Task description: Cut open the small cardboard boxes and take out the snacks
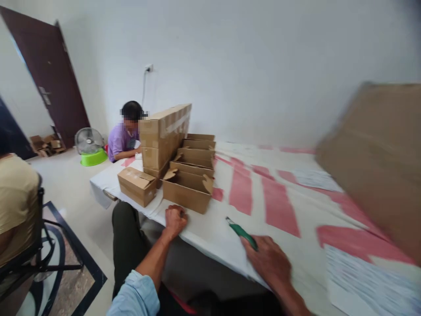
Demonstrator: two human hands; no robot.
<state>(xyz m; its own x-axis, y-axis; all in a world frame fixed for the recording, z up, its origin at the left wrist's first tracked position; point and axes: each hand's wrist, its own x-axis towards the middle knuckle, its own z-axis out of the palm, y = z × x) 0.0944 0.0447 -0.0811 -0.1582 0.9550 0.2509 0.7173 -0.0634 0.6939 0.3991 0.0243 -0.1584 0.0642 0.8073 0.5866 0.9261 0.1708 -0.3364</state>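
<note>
My right hand [268, 259] is wrapped round a green-handled utility knife [241, 232], its metal tip pointing away and to the left over the white cloth. My left hand [176, 220] rests closed at the table's near edge; a small dark spot shows at its fingers, but what they hold, if anything, is unclear. Just beyond that hand stands an open cardboard box [186, 195], flaps up, the nearest in a row of several open boxes [196, 156]. To its left lies a smaller carton [136, 185] with its top flaps folded over.
Taped cartons are stacked [164, 136] behind the small one. A large cardboard piece [375, 166] rises at the right, near blurred printed sheets [368, 281]. Across the table sits a person in purple [120, 140]; another person [16, 193] sits at far left. A fan [89, 141] stands behind.
</note>
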